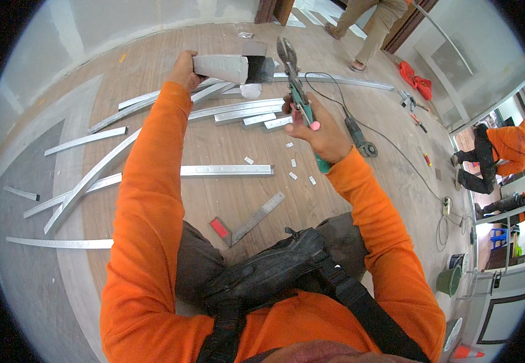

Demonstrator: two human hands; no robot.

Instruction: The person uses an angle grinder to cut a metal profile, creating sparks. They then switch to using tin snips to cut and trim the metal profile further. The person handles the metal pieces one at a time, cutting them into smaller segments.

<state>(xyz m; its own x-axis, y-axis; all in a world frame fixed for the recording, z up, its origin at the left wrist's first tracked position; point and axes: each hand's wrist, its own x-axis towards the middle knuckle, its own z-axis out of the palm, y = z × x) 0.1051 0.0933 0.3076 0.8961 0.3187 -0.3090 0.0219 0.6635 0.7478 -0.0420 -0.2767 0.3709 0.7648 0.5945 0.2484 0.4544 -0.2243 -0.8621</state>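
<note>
My left hand is closed on the left end of a pale grey metal channel, raised in front of me. Its right end is open, with flaps standing out around a dark inside. Tin snips with green and pink grips are in my right hand, whose fingers wrap round the handles. Their blades point away from me and upward, just right of the channel's open end and apart from it. On the floor by my knees lies a try square with a red stock.
Silver metal channels lie scattered ahead and left. Small cut pieces lie near my knees. An angle grinder with its cord rests to the right, beyond it red cloth and a green bucket. Other people stand farther off.
</note>
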